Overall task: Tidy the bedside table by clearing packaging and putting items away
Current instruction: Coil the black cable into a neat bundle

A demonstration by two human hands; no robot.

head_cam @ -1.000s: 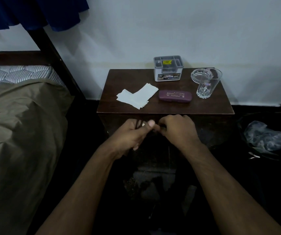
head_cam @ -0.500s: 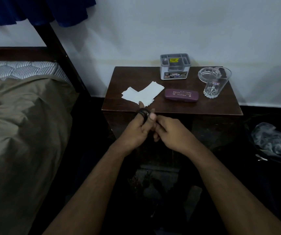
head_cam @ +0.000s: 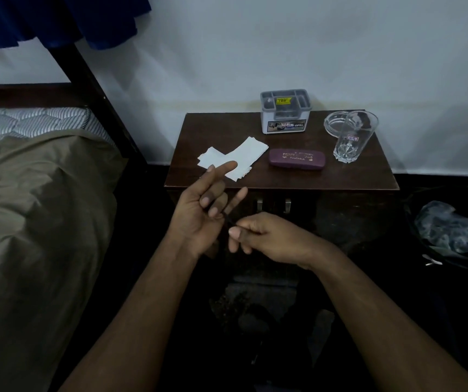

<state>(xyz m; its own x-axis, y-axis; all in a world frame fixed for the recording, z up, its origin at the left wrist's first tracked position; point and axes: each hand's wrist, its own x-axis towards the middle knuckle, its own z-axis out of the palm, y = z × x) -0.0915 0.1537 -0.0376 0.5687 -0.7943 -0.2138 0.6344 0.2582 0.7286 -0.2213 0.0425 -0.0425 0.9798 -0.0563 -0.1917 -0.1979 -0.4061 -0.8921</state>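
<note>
My left hand (head_cam: 198,216) is raised palm-up in front of the bedside table (head_cam: 340,178), its fingers spread. A thin dark cord (head_cam: 228,220) runs down from its lower fingers; how it sits on them is too dark to tell. My right hand (head_cam: 269,239) pinches that cord between thumb and forefinger just below the left fingers. On the table lie torn white paper pieces (head_cam: 241,158), a purple glasses case (head_cam: 297,159), a grey organiser box (head_cam: 286,113), a glass tumbler (head_cam: 350,142) and a glass ashtray (head_cam: 333,123).
A bed with an olive cover (head_cam: 29,199) fills the left side, with its dark post (head_cam: 97,97) beside the table. Blue cloth (head_cam: 57,18) hangs at top left. A bin with a plastic liner (head_cam: 453,230) stands on the right. Two metal handles (head_cam: 273,205) show on the cabinet front.
My left hand has risen and spread its fingers; the dark loop wound round its finger is gone from there. My right hand has drawn the cord down and away.
</note>
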